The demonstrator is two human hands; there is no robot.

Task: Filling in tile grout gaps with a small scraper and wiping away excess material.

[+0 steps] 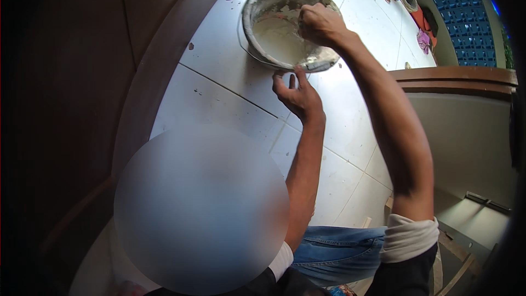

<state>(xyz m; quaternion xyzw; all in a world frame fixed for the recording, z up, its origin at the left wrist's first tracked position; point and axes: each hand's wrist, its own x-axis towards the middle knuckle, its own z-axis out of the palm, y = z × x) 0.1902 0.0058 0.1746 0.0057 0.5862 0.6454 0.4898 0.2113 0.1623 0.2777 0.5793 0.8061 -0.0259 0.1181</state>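
Note:
A bucket (249,27), its walls crusted with dried whitish material, stands tilted on the tiled floor ahead of me. A pale, milky mix (282,41) lies in its bottom. At the near rim my left hand (300,97) grips the bucket, thumb and fingers curled at its edge. My right hand (322,24) is closed in a fist over the bucket's right side. Whatever that fist holds is hidden by the hand itself. A thin wire handle (241,44) hangs along the bucket's left outer side.
White floor tiles (224,85) with dark specks surround the bucket. A dark wooden panel (164,33) rises at the left. On the right are a brown-edged piece of furniture (455,79) and blue openwork (449,11). Assorted items, including a purple bag (423,41), lie at the far right.

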